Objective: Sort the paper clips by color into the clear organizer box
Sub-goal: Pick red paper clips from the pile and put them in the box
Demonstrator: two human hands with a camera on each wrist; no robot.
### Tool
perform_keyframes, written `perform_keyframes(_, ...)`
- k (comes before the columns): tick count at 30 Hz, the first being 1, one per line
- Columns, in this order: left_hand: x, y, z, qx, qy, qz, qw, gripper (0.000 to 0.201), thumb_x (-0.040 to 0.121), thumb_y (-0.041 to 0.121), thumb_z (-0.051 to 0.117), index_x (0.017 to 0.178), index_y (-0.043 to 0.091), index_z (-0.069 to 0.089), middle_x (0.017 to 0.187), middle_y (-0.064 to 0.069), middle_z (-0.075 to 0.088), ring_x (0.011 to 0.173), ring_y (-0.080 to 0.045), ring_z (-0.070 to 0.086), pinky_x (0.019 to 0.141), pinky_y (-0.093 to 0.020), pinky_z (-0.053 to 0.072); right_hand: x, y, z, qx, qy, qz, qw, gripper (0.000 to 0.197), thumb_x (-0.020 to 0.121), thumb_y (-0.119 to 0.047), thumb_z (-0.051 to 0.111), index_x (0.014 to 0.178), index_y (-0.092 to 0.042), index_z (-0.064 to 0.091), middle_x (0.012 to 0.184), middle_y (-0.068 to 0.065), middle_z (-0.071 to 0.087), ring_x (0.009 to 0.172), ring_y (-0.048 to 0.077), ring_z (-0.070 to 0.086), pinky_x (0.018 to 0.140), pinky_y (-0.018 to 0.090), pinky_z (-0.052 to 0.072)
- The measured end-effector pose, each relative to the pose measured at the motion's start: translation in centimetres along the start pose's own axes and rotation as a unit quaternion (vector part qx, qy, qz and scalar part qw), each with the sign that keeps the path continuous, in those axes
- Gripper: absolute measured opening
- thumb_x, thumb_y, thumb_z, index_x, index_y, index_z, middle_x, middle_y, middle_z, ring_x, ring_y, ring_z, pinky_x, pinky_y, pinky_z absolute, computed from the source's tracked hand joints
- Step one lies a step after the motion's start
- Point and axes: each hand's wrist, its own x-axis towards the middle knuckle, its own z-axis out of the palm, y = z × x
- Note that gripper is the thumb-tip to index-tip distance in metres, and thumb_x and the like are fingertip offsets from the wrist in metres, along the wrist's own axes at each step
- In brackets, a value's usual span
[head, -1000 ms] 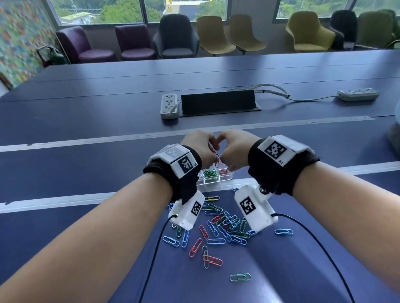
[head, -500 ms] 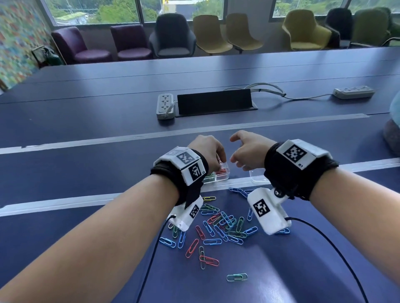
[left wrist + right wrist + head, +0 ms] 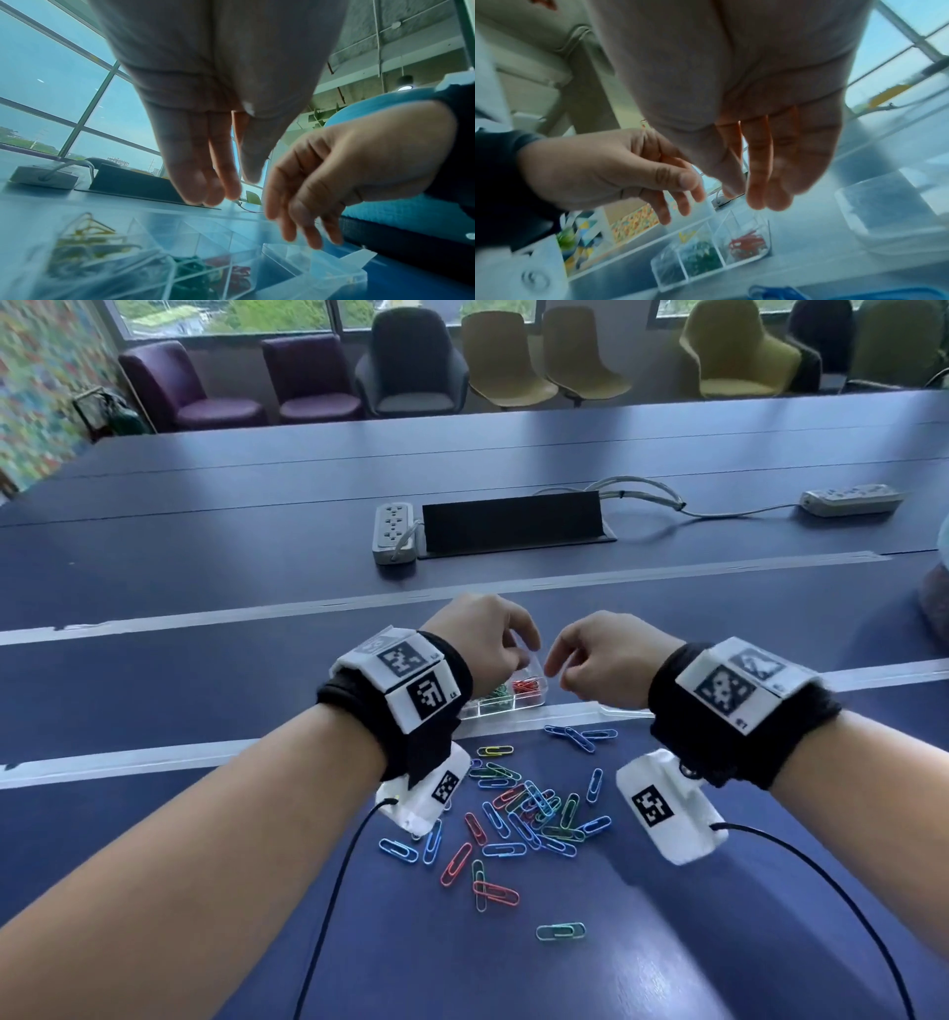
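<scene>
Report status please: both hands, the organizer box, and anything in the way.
Left hand and right hand open, holding nothing, above the organizer box. Red, green, yellow clips inside. Loose clip pile on the table. Nothing in the way.

blue, red, green clips [image 3: 518, 814], navy table [image 3: 257, 546]

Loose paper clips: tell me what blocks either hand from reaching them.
Nothing visible does. The left hand and right hand hover empty over the clear organizer box; the loose paper clips lie uncovered nearer the person.
</scene>
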Motion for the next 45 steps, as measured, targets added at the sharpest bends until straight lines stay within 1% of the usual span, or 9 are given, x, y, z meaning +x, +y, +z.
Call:
perform_keyframes(6, -3.8, -1.0, -0.9, 0.054, -0.08, 0.025, 0.995, 0.006, 0.081, 0.022, 0.068, 0.083, 0.021, 0.073, 0.06, 0.014, 0.058, 0.059, 0.001, 0.053, 0.063, -0.016, 0.044, -3.6, -1.9, 2.1, -0.126, -0.085, -0.131, 0.98, 0.022, 0.08, -0.014, 0.059, 0.09, -0.025, 0.076, 0.074, -0.007, 0.065, 0.074, 0.006, 0.054, 0.072, 0.018, 0.045)
perform_keyframes(13, -8.5, -1.5, -0.5, 0.139, -0.188, 0.019, 0.972, 0.011, 0.078, 0.021, 0.065, 0.084, 0.023, 0.074, 0.059, 0.011, 0.059, 0.06, -0.005, 0.054, 0.07, -0.019, 0.049, -4.2, -3.8, 4.7, -0.206, -0.12, -0.21, 0.948, 0.021, 0.085, -0.022, 0.056, 0.096, -0.026, 0.074, 0.092, 0.0, 0.073, 0.082, 0.019, 0.058, 0.067, 0.022, 0.042)
perform_keyframes(18, -8.7, -1.4, 0.0, 0.164, -0.182, 0.03, 0.969, 0.016, 0.08, 0.024, 0.063, 0.092, 0.029, 0.072, 0.058, 0.016, 0.048, 0.07, -0.008, 0.05, 0.078, -0.023, 0.05, -3.8, -4.1, 4.8, -0.225, -0.106, -0.208, 0.946, 0.02, 0.086, -0.025, 0.056, 0.1, -0.027, 0.07, 0.098, 0.002, 0.068, 0.095, 0.026, 0.061, 0.069, 0.025, 0.043)
perform_keyframes(26, -8.2, -1.4, 1.0, 0.216, -0.223, 0.05, 0.949, 0.027, 0.084, 0.032, 0.062, 0.11, 0.038, 0.066, 0.103, 0.007, 0.065, 0.1, -0.018, 0.059, 0.083, -0.031, 0.051, -3.4, -3.3, 4.8, -0.206, -0.125, -0.2, 0.95, 0.019, 0.084, -0.022, 0.056, 0.093, -0.025, 0.072, 0.095, 0.002, 0.07, 0.092, 0.026, 0.063, 0.079, 0.034, 0.055)
perform_keyframes(32, -8.3, -1.8, 1.2, 0.21, -0.211, 0.063, 0.953, 0.015, 0.083, 0.026, 0.059, 0.092, 0.026, 0.071, 0.097, 0.005, 0.067, 0.095, -0.018, 0.06, 0.081, -0.032, 0.053, -3.1, -2.2, 4.7, -0.172, -0.098, -0.213, 0.957, 0.017, 0.084, -0.022, 0.052, 0.09, -0.018, 0.067, 0.088, -0.002, 0.068, 0.081, 0.016, 0.056, 0.08, 0.029, 0.05)
perform_keyframes(37, -8.5, -2.2, 0.7, 0.159, -0.177, 0.058, 0.969, 0.005, 0.074, 0.017, 0.06, 0.076, 0.019, 0.064, 0.067, 0.011, 0.056, 0.063, -0.006, 0.048, 0.071, -0.024, 0.048, -3.1, -1.4, 3.5, -0.112, -0.104, -0.189, 0.97, 0.011, 0.086, -0.018, 0.053, 0.091, -0.026, 0.058, 0.062, -0.013, 0.052, 0.057, -0.003, 0.045, 0.057, 0.015, 0.033)
perform_keyframes(41, -8.8, -2.4, 0.4, 0.094, -0.181, 0.052, 0.978, 0.02, 0.078, 0.01, 0.059, 0.089, 0.026, 0.061, 0.066, 0.01, 0.062, 0.055, 0.006, 0.046, 0.065, -0.018, 0.042, -3.0, -0.7, 3.2, -0.098, -0.129, -0.149, 0.976, 0.028, 0.089, -0.015, 0.051, 0.106, -0.031, 0.066, 0.065, -0.014, 0.057, 0.057, -0.006, 0.048, 0.058, 0.01, 0.036)
perform_keyframes(43, -8.9, -2.5, 0.3, 0.084, -0.193, 0.045, 0.977, 0.029, 0.081, 0.009, 0.056, 0.1, 0.03, 0.062, 0.076, 0.006, 0.066, 0.06, 0.001, 0.049, 0.069, -0.02, 0.045, -3.0, -0.5, 3.1, -0.058, -0.13, -0.121, 0.982, 0.028, 0.089, -0.013, 0.049, 0.092, -0.031, 0.07, 0.059, -0.013, 0.058, 0.05, -0.006, 0.052, 0.056, 0.003, 0.038)
perform_keyframes(45, -9.0, -2.6, 0.3, 0.083, -0.197, 0.055, 0.975, 0.031, 0.08, 0.008, 0.052, 0.097, 0.029, 0.066, 0.081, 0.004, 0.066, 0.065, -0.003, 0.049, 0.071, -0.02, 0.045, -3.0, -0.5, 3.1, 0.022, -0.141, -0.077, 0.987, 0.03, 0.087, -0.008, 0.044, 0.077, -0.025, 0.066, 0.057, -0.007, 0.061, 0.044, -0.001, 0.052, 0.056, 0.015, 0.046)
